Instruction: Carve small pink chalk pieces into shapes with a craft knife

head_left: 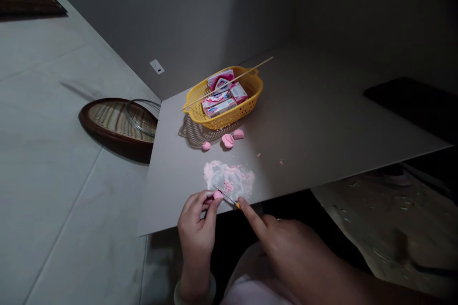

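Between its thumb and fingers, my left hand (197, 219) pinches a small pink piece of soap (218, 195) above the near edge of the table. My right hand (274, 231) grips a thin-bladed knife (229, 197), its index finger stretched along the orange handle. The blade lies close beside the soap; whether it touches is too small to tell. Beneath it, pink and white soap shavings (229, 181) are spread over the tabletop. Farther back lie a round carved soap piece (227, 141), a small block of soap (238, 134) and a little ball of soap (206, 146).
A yellow plastic basket (234, 120) holds several pink soap boxes (222, 106), with a thin wooden stick (250, 70) across its rim. Behind the grey table (304, 128) rises a wall. A dark object (408, 105) lies at right. An oval woven-topped stool (107, 119) stands left.
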